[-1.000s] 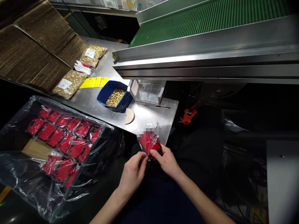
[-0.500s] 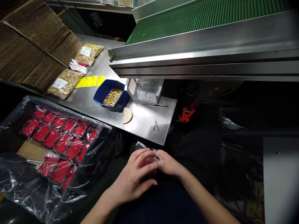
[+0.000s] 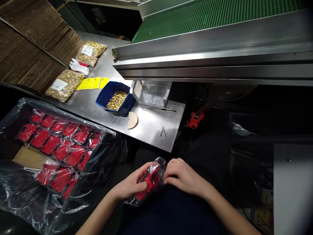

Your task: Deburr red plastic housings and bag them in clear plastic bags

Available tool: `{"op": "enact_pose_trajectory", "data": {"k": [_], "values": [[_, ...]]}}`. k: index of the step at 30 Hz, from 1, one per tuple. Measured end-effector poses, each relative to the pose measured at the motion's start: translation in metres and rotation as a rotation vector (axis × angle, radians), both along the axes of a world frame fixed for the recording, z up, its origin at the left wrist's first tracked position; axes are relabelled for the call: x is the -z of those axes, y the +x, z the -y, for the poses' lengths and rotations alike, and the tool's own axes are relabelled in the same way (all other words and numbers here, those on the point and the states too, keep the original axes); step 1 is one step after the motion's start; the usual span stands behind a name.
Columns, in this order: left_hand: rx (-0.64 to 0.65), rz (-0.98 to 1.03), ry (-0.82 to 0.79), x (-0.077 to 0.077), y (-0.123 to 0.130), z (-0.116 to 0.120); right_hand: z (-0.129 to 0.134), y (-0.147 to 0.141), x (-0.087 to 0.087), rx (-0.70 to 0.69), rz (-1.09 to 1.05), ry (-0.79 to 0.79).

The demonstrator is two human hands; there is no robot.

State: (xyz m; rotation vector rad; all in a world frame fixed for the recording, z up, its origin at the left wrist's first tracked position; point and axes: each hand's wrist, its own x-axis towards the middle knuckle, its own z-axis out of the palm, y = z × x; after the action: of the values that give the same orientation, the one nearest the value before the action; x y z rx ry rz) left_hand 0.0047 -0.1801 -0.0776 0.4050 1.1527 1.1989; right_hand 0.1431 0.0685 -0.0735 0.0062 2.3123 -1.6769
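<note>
A red part in a clear plastic bag [image 3: 149,184] lies in my left hand [image 3: 133,182], whose thumb rests across its face. My right hand [image 3: 181,174] is at the bag's right edge, fingers curled; whether they pinch the plastic is hidden. To the left, a dark bin lined with clear plastic [image 3: 90,176] holds several bagged red parts [image 3: 50,143] in rows, with brown cardboard [image 3: 29,158] among them.
On the metal table [image 3: 149,133] are a blue bin of brass pieces [image 3: 116,100], a clear-fronted bin [image 3: 153,94], a wooden half disc [image 3: 132,120], small metal pins [image 3: 163,131] and bags of brass pieces [image 3: 65,85]. A green conveyor [image 3: 186,23] runs above.
My hands have moved apart. The bagged red part, mostly covered before, now shows in my left hand, which has shifted left and turned; my right hand has curled and moved slightly right.
</note>
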Motion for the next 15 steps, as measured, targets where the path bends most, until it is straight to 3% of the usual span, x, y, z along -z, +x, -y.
{"op": "enact_pose_trajectory", "data": {"k": [3,6,12,15], "values": [[-0.051,0.108,-0.023,0.0,0.001,0.002,-0.002,0.001,-0.011,0.205,-0.057,0.06],[-0.133,0.196,-0.051,0.001,0.005,0.0,0.001,-0.003,-0.018,0.302,-0.064,0.046],[-0.113,0.248,-0.019,0.008,0.012,-0.004,0.02,-0.017,-0.015,0.275,-0.038,-0.095],[-0.165,0.258,-0.021,0.006,0.014,-0.006,0.026,-0.024,-0.012,0.285,-0.012,-0.089]]}}
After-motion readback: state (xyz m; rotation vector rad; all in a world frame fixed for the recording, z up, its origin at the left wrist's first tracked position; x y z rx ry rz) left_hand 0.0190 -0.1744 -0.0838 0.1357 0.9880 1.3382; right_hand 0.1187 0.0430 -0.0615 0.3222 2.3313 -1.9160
